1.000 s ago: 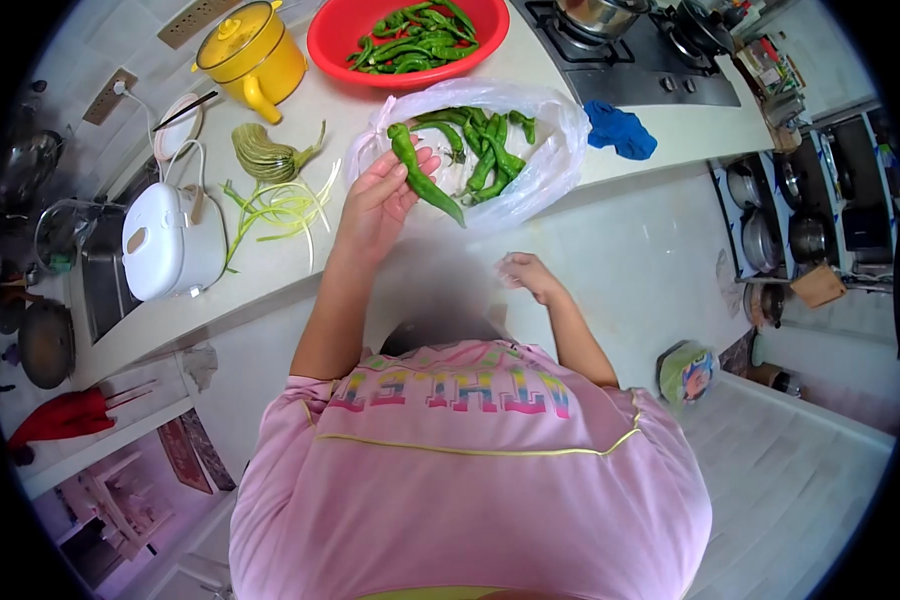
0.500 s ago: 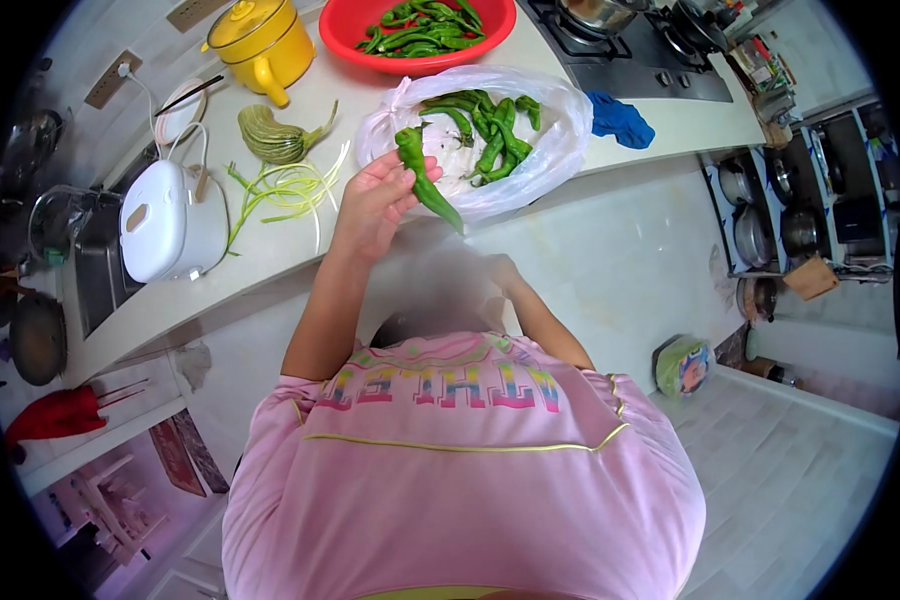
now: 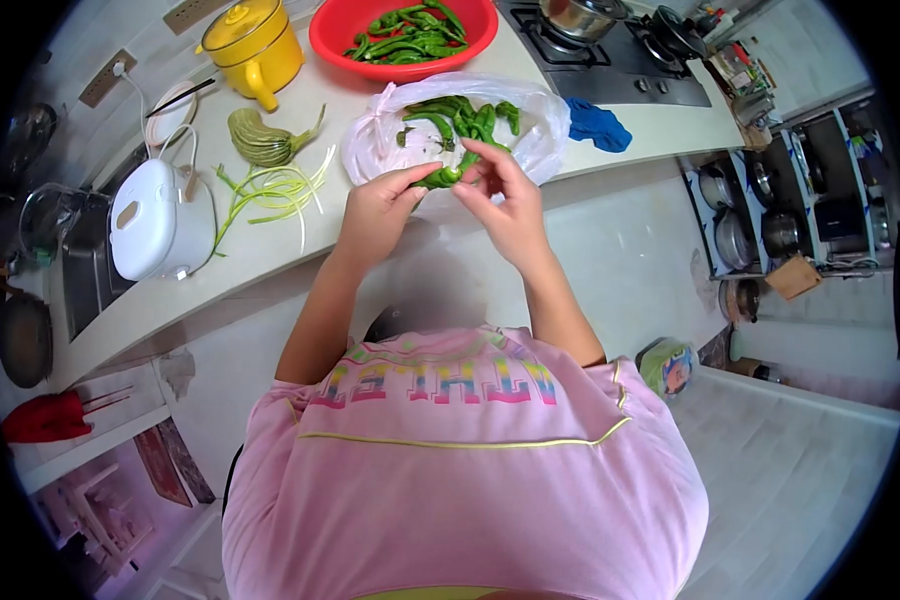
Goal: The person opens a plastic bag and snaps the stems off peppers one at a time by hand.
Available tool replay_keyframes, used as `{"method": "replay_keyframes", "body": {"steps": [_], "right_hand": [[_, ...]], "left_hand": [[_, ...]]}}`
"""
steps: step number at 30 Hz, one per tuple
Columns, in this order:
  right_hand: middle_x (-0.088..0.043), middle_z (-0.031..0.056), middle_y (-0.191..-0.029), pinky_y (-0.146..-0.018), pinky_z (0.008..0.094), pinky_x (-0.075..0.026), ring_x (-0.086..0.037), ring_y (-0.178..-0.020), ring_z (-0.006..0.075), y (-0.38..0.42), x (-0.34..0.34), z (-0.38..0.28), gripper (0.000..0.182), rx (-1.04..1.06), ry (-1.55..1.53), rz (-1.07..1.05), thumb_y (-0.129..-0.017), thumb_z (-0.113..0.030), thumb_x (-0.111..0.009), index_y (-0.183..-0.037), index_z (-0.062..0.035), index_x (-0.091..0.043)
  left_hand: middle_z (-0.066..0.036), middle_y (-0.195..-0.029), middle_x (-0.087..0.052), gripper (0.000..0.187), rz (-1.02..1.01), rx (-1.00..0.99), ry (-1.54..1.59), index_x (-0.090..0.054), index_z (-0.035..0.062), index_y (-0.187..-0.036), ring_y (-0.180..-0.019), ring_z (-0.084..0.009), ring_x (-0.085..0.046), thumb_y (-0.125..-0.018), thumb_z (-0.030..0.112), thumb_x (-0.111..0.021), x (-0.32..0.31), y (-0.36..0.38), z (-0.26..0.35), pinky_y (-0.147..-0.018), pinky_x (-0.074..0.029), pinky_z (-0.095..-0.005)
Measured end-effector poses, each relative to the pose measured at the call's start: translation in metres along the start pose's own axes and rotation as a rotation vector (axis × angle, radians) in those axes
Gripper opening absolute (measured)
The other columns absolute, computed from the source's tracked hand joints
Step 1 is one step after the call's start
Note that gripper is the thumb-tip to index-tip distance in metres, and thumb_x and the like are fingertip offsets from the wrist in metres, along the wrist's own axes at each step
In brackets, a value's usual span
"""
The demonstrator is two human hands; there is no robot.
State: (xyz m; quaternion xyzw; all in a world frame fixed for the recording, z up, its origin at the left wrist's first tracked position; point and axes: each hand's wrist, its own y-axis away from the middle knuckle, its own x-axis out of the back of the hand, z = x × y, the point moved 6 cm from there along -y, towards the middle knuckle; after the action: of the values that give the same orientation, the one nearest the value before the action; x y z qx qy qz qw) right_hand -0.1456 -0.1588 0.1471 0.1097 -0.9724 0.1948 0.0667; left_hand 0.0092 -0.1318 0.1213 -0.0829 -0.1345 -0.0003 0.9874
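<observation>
A long green pepper (image 3: 438, 178) is between my two hands, just in front of the plastic bag. My left hand (image 3: 378, 212) grips one end with thumb and fingers. At the other end, the fingers and thumb of my right hand (image 3: 513, 208) close round the pepper, partly hiding it. Behind my hands lies the open clear plastic bag (image 3: 542, 140), with several green peppers (image 3: 450, 106) and small bits of stem inside. Farther back stands a red basin (image 3: 402, 72) holding many more green peppers (image 3: 410, 45).
On the counter (image 3: 315, 225) to the left are a striped green squash (image 3: 265, 138), pale green stalks (image 3: 285, 190), a white appliance (image 3: 162, 220) and a yellow pot (image 3: 255, 50). A blue cloth (image 3: 598, 125) lies by the gas stove (image 3: 625, 75) at right.
My right hand has risen from beside my body to the pepper. My left hand has lowered the pepper slightly and turned it from hanging lengthwise to lying more sideways.
</observation>
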Motion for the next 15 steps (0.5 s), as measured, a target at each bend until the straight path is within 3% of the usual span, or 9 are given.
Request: {"method": "replay_keyframes", "body": {"steps": [3,6,9,12,15], "right_hand": [[-0.050,-0.0022,-0.065,-0.053,0.0187,-0.036,-0.043,-0.059,0.0042,-0.009,-0.009,-0.002,0.016,-0.006,0.206,-0.186,-0.083,-0.011,-0.058,-0.097,-0.0030,-0.055],[-0.049,-0.0002,-0.062,-0.048,0.0217,-0.036,-0.044,-0.053,0.0069,-0.009,-0.010,0.021,0.013,-0.091,-0.033,-0.123,-0.083,-0.016,-0.058,-0.082,-0.0041,-0.051],[-0.044,-0.0008,-0.057,-0.040,0.0191,-0.026,-0.036,-0.045,0.0041,-0.002,-0.014,0.034,0.016,-0.445,-0.630,-0.068,-0.085,-0.016,-0.055,-0.077,-0.0071,-0.046],[-0.041,-0.0018,-0.055,-0.036,0.0175,-0.019,-0.029,-0.041,0.0029,0.001,-0.017,0.049,0.019,-0.557,-0.849,0.003,-0.086,-0.017,-0.054,-0.073,-0.0102,-0.042],[-0.038,-0.0024,-0.054,-0.034,0.0176,-0.018,-0.028,-0.040,0.0040,0.007,-0.017,0.068,0.019,-0.675,-0.953,0.071,-0.087,-0.018,-0.051,-0.073,-0.0096,-0.042]], "left_hand": [[-0.006,-0.094,-0.060,0.027,-0.024,0.000,0.105,-0.054,0.0004,-0.110,-0.080,-0.0091,-0.054,-0.083,0.003,-0.050,-0.012,-0.001,0.002,-0.070,-0.043,-0.0226],[-0.005,-0.091,-0.057,0.020,-0.085,0.083,0.323,-0.050,0.0010,-0.105,-0.079,-0.0083,-0.053,-0.085,0.005,-0.050,-0.022,-0.004,-0.011,-0.069,-0.042,-0.0218],[-0.004,-0.086,-0.054,0.017,-0.129,0.144,0.567,-0.047,0.0033,-0.102,-0.073,-0.0066,-0.049,-0.087,0.009,-0.052,-0.035,-0.006,-0.015,-0.064,-0.041,-0.0196],[-0.004,-0.086,-0.054,0.016,-0.136,0.135,0.662,-0.047,0.0040,-0.101,-0.071,-0.0066,-0.049,-0.088,0.011,-0.051,-0.046,-0.011,-0.029,-0.063,-0.041,-0.0193],[-0.004,-0.087,-0.055,0.014,-0.160,0.155,0.717,-0.048,0.0039,-0.099,-0.072,-0.0066,-0.049,-0.088,0.011,-0.052,-0.055,-0.015,-0.041,-0.064,-0.041,-0.0199]]}}
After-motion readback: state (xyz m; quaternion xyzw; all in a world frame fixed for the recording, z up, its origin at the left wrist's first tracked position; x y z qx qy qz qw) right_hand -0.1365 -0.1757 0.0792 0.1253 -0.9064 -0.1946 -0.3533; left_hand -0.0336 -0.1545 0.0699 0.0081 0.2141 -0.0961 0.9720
